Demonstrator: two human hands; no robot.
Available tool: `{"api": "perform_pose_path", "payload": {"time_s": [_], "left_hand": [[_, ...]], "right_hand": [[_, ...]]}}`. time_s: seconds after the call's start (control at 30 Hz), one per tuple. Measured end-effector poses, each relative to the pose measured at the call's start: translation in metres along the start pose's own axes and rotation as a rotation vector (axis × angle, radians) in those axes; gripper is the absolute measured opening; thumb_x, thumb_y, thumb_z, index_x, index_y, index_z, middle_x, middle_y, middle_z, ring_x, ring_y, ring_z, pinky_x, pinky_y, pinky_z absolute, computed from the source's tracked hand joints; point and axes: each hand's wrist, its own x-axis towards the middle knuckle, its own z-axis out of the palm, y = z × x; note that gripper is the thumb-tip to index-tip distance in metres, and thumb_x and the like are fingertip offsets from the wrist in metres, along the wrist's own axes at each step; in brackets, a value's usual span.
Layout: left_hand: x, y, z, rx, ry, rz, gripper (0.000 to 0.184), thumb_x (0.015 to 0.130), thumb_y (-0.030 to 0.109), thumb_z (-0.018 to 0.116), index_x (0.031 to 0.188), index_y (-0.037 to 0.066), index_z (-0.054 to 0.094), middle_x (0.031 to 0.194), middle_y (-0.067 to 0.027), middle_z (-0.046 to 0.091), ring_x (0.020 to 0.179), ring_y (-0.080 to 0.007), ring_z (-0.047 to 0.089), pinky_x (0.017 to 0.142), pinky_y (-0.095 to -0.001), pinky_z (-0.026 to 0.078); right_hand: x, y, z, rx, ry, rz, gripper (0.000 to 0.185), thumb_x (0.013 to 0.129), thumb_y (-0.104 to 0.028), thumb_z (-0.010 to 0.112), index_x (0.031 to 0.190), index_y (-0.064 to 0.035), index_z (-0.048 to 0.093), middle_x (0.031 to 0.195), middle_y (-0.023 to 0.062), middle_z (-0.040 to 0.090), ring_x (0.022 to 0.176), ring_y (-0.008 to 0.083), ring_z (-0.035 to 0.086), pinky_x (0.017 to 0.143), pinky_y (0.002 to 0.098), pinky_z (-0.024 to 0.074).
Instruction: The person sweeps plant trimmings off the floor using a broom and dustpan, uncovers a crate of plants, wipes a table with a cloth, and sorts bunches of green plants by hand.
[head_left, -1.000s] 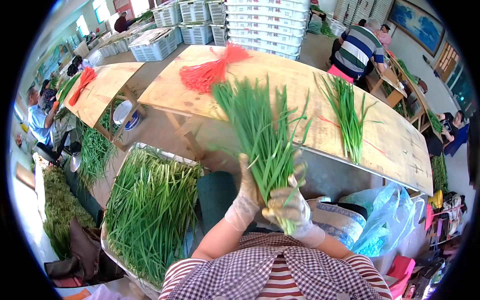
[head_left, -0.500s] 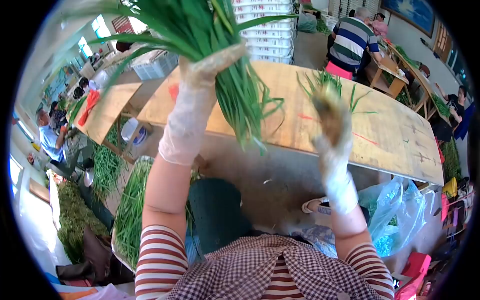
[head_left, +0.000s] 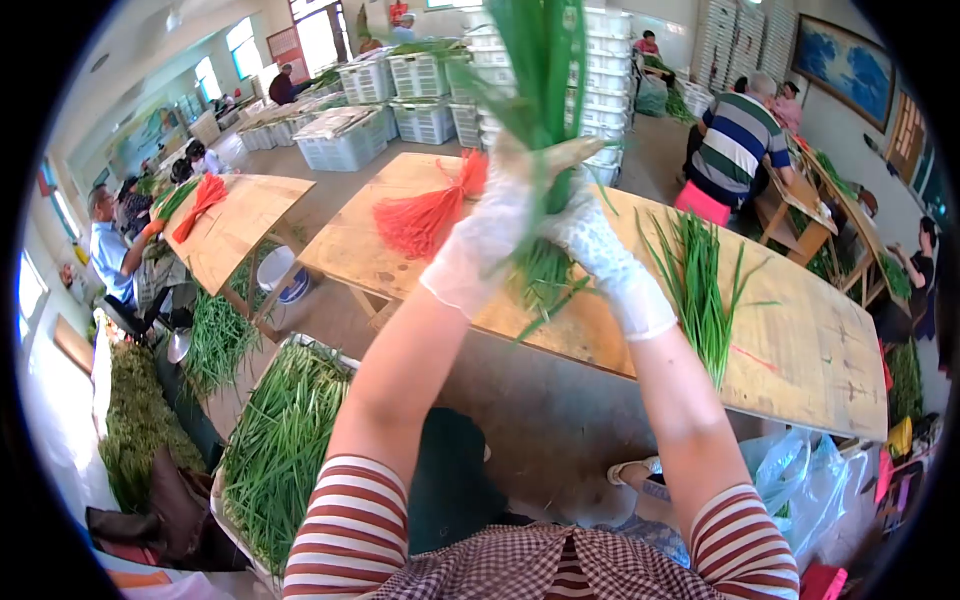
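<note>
A bunch of long green chives [head_left: 545,75] stands upright in front of me, over the wooden table. Gloved in white, my left hand [head_left: 508,190] is closed around it. My right hand [head_left: 590,235], also gloved, grips the same bunch from the right, slightly lower. The lower ends of the bunch stick out beneath both hands. To the right, a smaller pile of chives [head_left: 700,285] lies on the tabletop. A bundle of red strands [head_left: 430,212] lies on the table left of my hands.
The wooden table [head_left: 810,330] spans the space ahead. A crate of loose greens [head_left: 285,450] stands at my lower left, a clear plastic bag [head_left: 810,475] at lower right. White crates [head_left: 340,140] are behind the table. Several people sit at other tables, one in a striped shirt [head_left: 740,140].
My right hand has moved left from above the table pile to the bunch. The bunch is now more upright and held by both hands. The view has tilted up, showing the red strands.
</note>
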Motion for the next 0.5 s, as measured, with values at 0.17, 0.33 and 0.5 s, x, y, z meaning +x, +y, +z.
{"api": "perform_pose_path", "payload": {"time_s": [0.17,0.33,0.5], "left_hand": [[-0.049,0.069,0.034,0.318,-0.01,-0.093,0.074,0.063,0.006,0.082,0.125,0.001,0.043,0.108,-0.0124,0.061,0.101,-0.0207,0.057,0.091,-0.0314,0.046],[-0.172,0.034,-0.048,0.471,-0.378,-0.094,0.062,0.07,0.017,0.074,0.127,0.006,0.049,0.126,-0.0085,0.053,0.121,-0.0213,0.043,0.099,-0.0357,0.038],[-0.308,-0.075,-0.071,0.068,0.032,-0.485,0.07,0.065,0.01,0.079,0.128,0.005,0.049,0.133,-0.0091,0.046,0.127,-0.0231,0.036,0.106,-0.0382,0.028]], "right_hand": [[-0.07,-0.128,0.03,-0.459,0.071,0.546,0.047,0.071,-0.014,0.075,0.112,-0.0023,0.055,0.102,0.0061,0.064,0.089,0.0149,0.06,0.079,0.0275,0.048],[-0.189,-0.108,0.008,-0.11,-0.235,0.635,0.06,0.069,-0.006,0.075,0.123,-0.0032,0.049,0.11,0.0087,0.061,0.1,0.0182,0.057,0.09,0.033,0.0449],[-0.249,-0.036,0.033,-0.918,-0.384,0.517,0.06,0.066,-0.012,0.07,0.121,-0.0043,0.047,0.1,0.0196,0.062,0.091,0.0339,0.062,0.076,0.0394,0.0511]]}}
